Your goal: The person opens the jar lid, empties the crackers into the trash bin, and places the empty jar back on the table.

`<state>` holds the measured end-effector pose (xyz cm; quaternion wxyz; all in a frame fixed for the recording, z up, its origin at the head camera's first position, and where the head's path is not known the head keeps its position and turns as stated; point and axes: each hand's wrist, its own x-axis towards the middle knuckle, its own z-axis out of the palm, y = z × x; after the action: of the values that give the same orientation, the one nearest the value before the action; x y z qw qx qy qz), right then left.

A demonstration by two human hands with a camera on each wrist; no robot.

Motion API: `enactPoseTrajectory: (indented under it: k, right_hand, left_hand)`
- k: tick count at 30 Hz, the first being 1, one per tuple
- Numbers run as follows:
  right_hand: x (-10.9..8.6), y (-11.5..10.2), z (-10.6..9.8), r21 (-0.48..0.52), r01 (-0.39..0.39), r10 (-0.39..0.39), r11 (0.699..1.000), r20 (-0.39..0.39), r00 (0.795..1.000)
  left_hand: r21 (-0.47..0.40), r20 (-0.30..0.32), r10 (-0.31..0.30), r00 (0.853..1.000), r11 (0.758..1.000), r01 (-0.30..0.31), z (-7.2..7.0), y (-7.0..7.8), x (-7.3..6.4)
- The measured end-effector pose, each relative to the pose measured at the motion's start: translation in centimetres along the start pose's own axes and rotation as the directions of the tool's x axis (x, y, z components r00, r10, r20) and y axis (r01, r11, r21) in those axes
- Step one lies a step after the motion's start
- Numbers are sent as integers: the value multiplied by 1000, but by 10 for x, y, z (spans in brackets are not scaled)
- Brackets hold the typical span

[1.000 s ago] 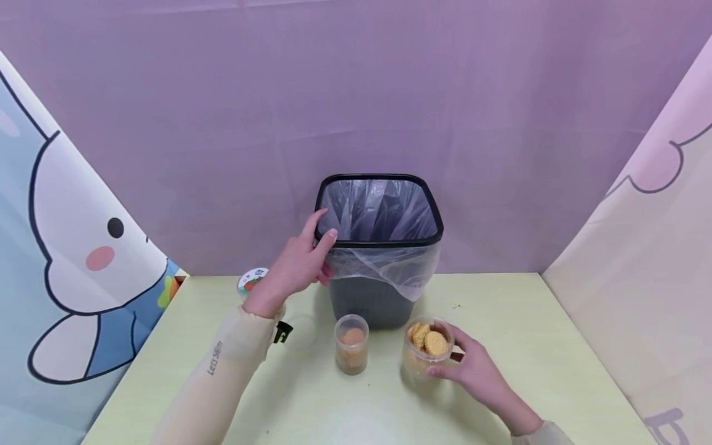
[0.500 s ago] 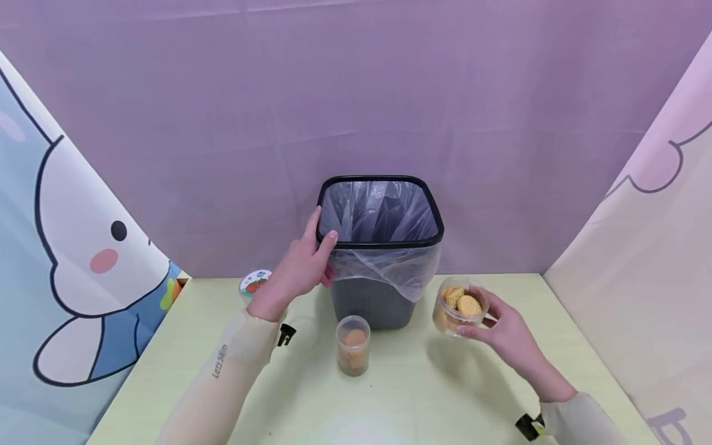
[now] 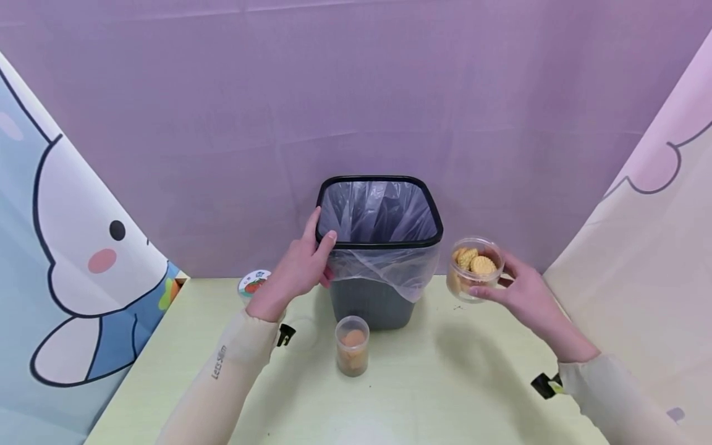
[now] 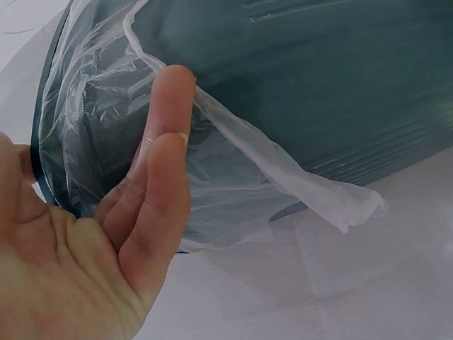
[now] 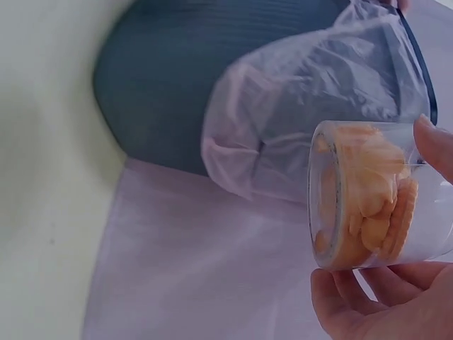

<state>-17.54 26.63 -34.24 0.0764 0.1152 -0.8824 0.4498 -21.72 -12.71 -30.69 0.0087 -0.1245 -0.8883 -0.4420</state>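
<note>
My right hand [image 3: 525,296] holds a clear round jar [image 3: 460,281] of ridged round cookies [image 3: 483,266] in the air, to the right of the trash can. In the right wrist view, thumb and fingers lie on opposite sides of the jar [image 5: 439,212]. My left hand [image 3: 297,266] grips the left front corner of the dark trash can [image 3: 369,303], thumb by its black rim [image 3: 389,245]. The left wrist view shows fingers of the left hand [image 4: 134,227] against the can's side, over the clear plastic liner [image 4: 241,134].
A narrow clear cup [image 3: 352,355] with round orange-brown pieces inside stands in front of the can on the pale table [image 3: 411,402]. Behind the left wrist is a round white lid [image 3: 253,283] with a printed picture. A purple cloth [image 3: 500,154] hangs at the back.
My right hand has lifted the jar of cookies off the table and carried it up and to the right. The left hand stays at the can's corner.
</note>
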Motion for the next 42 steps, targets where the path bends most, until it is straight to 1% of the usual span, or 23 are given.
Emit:
enactPoseTrajectory:
  k: [3, 9, 12, 17, 23, 25, 30, 35, 38, 42]
  right_hand:
    - [8, -9, -8, -21, -2, 2, 1000, 6, 1000]
    - [24, -24, -26, -70, 38, -38, 997, -2, 999]
    - [32, -33, -34, -108, 33, -33, 994, -5, 999]
    - [46, -47, -45, -197, 14, -12, 980, 12, 1000]
    - [62, -64, -56, -280, 41, -35, 959, 25, 999]
    - [68, -70, -57, -312, 60, -55, 948, 25, 998]
    - [82, -83, -57, -404, 123, -121, 907, 30, 992]
    - [97, -97, -51, -449, 186, -181, 874, 55, 982]
    - [106, -105, -48, -485, 226, -212, 845, 84, 974]
    - [112, -113, -45, -549, 242, -214, 800, 116, 970]
  left_hand:
    - [-8, 7, -3, 1000, 1000, 3, -1, 0, 0]
    - [-18, 27, -11, 1000, 1000, 11, -2, 1, 0]
    - [-24, 29, -8, 1000, 1000, 9, -1, 1, 0]
    - [-25, 26, -5, 1000, 1000, 6, 0, 1, 1]
    - [-26, 21, -8, 1000, 1000, 9, 1, 1, 1]
    - [-25, 17, -10, 1000, 1000, 11, 2, 0, 1]
    - [-28, 14, -23, 1000, 999, 23, 2, -2, 1]
    - [-38, 20, -30, 999, 999, 31, 1, -3, 1]
    - [-36, 23, -31, 999, 999, 32, 0, -2, 0]
    - [-26, 25, -30, 999, 999, 31, -1, 0, -1]
